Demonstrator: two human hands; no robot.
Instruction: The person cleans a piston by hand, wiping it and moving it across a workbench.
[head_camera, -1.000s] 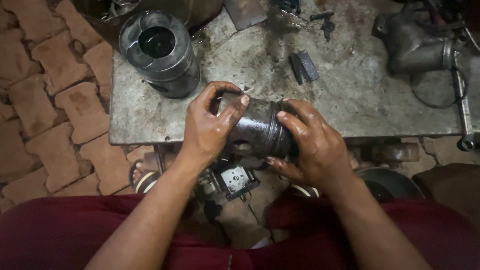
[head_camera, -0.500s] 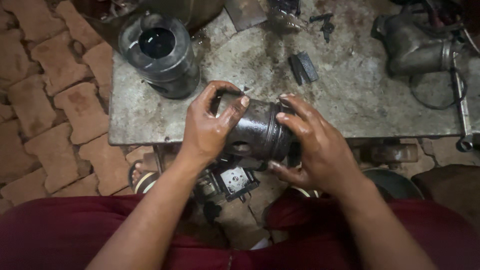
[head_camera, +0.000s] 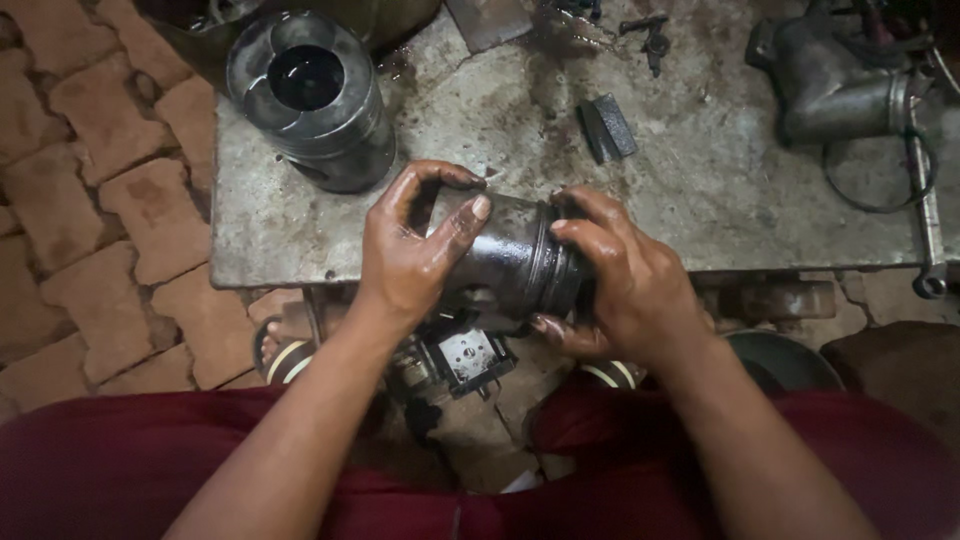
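Left hand (head_camera: 415, 250), right hand (head_camera: 625, 285), gripping half-hidden piston (head_camera: 510, 262)

Bare counter (head_camera: 700, 190) lies open ahead of my grip. The upright piston (head_camera: 315, 95) blocks the far left, a small dark block (head_camera: 608, 128) sits mid-way, and the grey pipe fitting (head_camera: 835, 85) with what looks like wire crowds the right.

Workshop: oily metal bench (head_camera: 700, 190), pistons (head_camera: 310, 95), brick floor (head_camera: 90, 230)
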